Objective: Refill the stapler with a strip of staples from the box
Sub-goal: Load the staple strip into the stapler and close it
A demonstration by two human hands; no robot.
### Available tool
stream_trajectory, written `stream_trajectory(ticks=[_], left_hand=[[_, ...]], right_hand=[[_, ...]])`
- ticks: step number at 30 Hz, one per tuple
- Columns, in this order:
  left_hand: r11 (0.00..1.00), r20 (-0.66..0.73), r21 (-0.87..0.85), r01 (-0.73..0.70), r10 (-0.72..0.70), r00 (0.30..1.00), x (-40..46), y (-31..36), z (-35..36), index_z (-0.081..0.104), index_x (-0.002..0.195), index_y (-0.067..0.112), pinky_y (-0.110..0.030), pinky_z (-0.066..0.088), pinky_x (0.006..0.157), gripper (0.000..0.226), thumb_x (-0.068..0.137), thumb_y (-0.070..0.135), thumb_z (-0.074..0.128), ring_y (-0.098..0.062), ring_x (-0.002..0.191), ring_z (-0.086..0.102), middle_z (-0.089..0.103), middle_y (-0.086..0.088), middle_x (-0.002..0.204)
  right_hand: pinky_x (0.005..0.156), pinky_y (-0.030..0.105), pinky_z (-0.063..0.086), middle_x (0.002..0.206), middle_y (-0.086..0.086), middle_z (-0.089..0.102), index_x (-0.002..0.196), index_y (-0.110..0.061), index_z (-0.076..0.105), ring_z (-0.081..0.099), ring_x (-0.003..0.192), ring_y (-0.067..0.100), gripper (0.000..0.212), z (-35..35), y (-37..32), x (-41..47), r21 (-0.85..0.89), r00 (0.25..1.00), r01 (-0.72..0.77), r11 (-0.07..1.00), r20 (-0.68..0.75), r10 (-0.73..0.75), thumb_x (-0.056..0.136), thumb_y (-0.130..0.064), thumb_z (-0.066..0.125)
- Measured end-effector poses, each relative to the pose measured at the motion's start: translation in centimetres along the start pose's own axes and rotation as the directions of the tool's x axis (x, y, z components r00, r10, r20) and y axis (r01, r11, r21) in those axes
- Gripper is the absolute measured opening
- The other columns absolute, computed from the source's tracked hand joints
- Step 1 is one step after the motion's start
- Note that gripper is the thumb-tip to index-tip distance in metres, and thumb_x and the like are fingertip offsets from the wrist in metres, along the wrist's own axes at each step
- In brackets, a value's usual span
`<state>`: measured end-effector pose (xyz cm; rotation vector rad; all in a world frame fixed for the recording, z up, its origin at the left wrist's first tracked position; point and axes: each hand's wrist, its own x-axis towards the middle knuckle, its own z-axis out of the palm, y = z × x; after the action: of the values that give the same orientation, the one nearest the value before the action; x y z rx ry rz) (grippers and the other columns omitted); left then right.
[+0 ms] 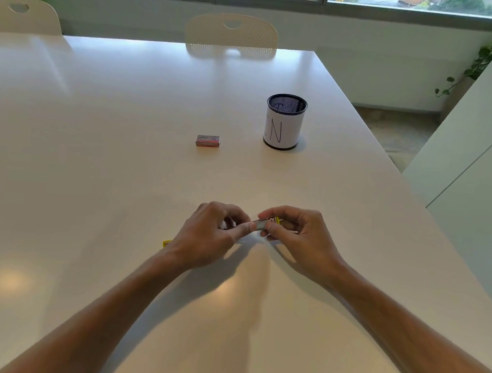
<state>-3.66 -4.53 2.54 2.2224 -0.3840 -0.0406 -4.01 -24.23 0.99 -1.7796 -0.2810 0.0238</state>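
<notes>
A small yellow stapler (265,223) with a metal staple channel is held between both hands just above the white table (94,143). My right hand (297,235) grips its right end, where a bit of yellow shows. My left hand (211,234) pinches the metal part at its left end. A yellow piece (167,242) peeks out from behind my left wrist; what it is stays hidden. The small red staple box (207,141) lies farther back at the table's middle, closed as far as I can tell. No loose staple strip is visible.
A black mesh pen cup (285,121) wrapped in white paper stands right of the box. Two white chairs (231,33) sit at the far edge. The table's right edge runs diagonally beside a white cabinet (480,147).
</notes>
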Motion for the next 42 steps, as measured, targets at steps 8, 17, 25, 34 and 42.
stream_trajectory(ticks=[8, 17, 25, 34, 42], left_hand=[[0.997, 0.162, 0.053, 0.051, -0.059, 0.985, 0.1, -1.8, -4.1, 0.078, 0.084, 0.023, -0.019, 0.042, 0.061, 0.007, 0.083, 0.03, 0.076, -0.003, 0.064, 0.059, 0.072, 0.01, 0.071], [0.937, -0.023, -0.327, 0.121, -0.135, 0.991, 0.1, -2.2, -6.1, 0.076, 0.081, 0.012, -0.016, 0.047, 0.052, 0.019, 0.067, 0.016, 0.087, -0.012, 0.056, 0.061, 0.073, -0.005, 0.066], [0.843, -0.112, -0.537, 0.044, -0.123, 0.986, 0.0, -1.8, -6.9, 0.074, 0.077, 0.011, -0.019, 0.054, 0.058, 0.03, 0.054, 0.025, 0.088, -0.015, 0.058, 0.067, 0.073, -0.005, 0.066], [0.979, -0.306, -0.117, -0.169, 0.126, 0.944, -0.1, -0.2, -0.8, 0.071, 0.102, 0.03, -0.026, 0.055, 0.079, 0.025, 0.08, 0.023, 0.079, 0.002, 0.089, 0.067, 0.074, 0.01, 0.098], [0.976, -0.273, 0.038, -0.213, 0.216, 0.937, -0.8, 0.5, 0.7, 0.064, 0.121, 0.015, -0.03, 0.058, 0.085, 0.048, 0.083, 0.042, 0.073, -0.004, 0.09, 0.071, 0.073, 0.01, 0.099]], right_hand=[[0.072, 0.021, 0.058, 0.079, -0.001, 0.077, 0.092, -0.012, 0.075, 0.072, 0.073, 0.012, 0.021, -0.8, -0.4, 0.6, 0.251, 0.99, -0.11, 0.962, -0.054, 0.127, 0.094, 0.002, 0.059], [0.076, 0.02, 0.057, 0.093, 0.01, 0.078, 0.103, -0.01, 0.074, 0.074, 0.087, 0.015, 0.024, -1.6, -0.7, 0.5, 0.384, 0.988, -0.141, 0.913, -0.003, 0.155, 0.087, 0.006, 0.067], [0.078, 0.019, 0.057, 0.085, 0.002, 0.08, 0.098, -0.02, 0.076, 0.076, 0.081, 0.013, 0.023, -1.3, -1.2, 0.2, 0.248, 0.999, 0.011, 0.969, -0.039, -0.001, 0.08, -0.005, 0.076], [0.072, 0.021, 0.057, 0.08, 0.003, 0.079, 0.094, -0.015, 0.077, 0.075, 0.071, 0.015, 0.021, -0.3, -1.1, -0.1, 0.209, 0.991, 0.062, 0.976, -0.127, -0.035, 0.074, -0.022, 0.081], [0.071, 0.02, 0.057, 0.085, -0.004, 0.079, 0.098, -0.023, 0.076, 0.076, 0.076, 0.013, 0.024, 0.4, -1.4, -0.4, 0.112, 0.984, 0.156, 0.981, -0.103, -0.145, 0.076, -0.028, 0.082]])
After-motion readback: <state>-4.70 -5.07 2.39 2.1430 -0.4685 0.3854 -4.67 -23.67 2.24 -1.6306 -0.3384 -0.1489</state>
